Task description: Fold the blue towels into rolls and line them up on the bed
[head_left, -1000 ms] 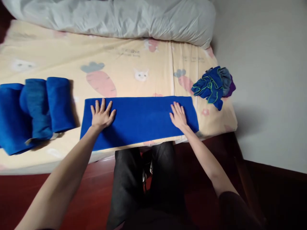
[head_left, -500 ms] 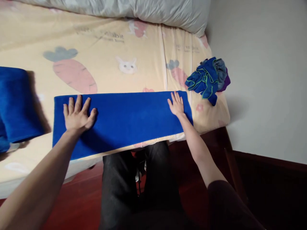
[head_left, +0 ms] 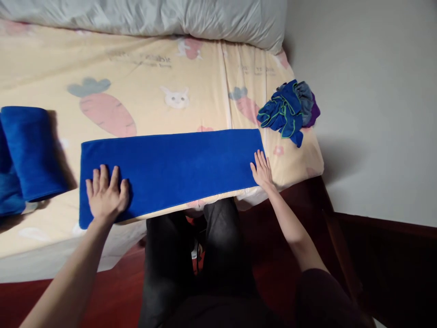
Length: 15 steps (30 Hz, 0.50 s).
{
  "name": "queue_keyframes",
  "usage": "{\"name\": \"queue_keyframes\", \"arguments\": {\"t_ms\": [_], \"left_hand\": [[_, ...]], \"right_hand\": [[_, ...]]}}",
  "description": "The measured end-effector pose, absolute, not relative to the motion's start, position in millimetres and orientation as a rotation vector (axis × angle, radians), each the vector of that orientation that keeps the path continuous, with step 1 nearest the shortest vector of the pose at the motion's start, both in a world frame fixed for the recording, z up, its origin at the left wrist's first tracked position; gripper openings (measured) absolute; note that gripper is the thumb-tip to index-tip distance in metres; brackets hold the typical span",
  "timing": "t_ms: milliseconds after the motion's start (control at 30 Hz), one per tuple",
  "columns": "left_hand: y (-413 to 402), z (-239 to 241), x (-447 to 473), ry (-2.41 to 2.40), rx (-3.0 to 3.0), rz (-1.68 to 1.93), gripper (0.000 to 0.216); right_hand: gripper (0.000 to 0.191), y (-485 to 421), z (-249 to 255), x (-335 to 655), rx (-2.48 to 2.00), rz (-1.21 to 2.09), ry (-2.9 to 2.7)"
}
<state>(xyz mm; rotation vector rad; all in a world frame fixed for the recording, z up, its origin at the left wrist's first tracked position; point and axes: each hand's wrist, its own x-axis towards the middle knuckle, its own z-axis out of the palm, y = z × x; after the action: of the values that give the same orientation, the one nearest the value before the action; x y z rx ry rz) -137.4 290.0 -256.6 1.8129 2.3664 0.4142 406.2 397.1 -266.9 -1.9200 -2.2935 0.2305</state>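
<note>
Beneath both hands [head_left: 106,197] [head_left: 263,174], near its opposite ends, a blue towel [head_left: 177,171].

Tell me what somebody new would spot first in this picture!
Probably the long blue cloth, lying flat along the near edge of the yellow sheet, with the left hand and right hand near its two ends. Next might come the crumpled, green-edged bundle beyond its right end, then the big pink carrot print on the sheet, behind the cloth's left part.
</note>
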Motion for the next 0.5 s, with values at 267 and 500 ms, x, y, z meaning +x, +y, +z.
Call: {"name": "queue_keyframes", "arguments": {"t_ms": [267,500], "left_hand": [[204.3,-267.6,-119.6,2.507,1.754,0.521,0.069],[141.4,-270.5,-88.3,2.432,1.704,0.436,0.074]], "right_hand": [[0.066,333.8,-275.0,438.5,-1.947,0.211,-2.287],[0.069,288.8,-272.8,446.0,-2.117,0.226,-2.192]]}}
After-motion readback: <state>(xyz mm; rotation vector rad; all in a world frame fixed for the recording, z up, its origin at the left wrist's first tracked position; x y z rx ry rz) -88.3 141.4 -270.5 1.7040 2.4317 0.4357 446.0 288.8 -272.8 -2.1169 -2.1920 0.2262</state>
